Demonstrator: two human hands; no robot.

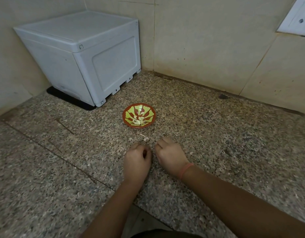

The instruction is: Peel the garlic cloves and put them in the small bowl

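Counter [217,134]: left hand [137,160] and right hand [170,154] curled, contents cannot be told; peeled cloves [138,120] lie in small bowl [149,111].

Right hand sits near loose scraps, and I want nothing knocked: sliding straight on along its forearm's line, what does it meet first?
Likely the pale garlic scrap just ahead of the right hand; the small bowl lies farther on, depth unclear.

The speckled brown granite desk [217,134] carries a pale grey plastic box [83,54] at its back left corner, set on a black mat [53,91]. Near the middle stands a small red-and-green bowl [126,121] holding peeled garlic cloves [138,120]. Scraps of garlic skin [145,139] lie just in front of it.
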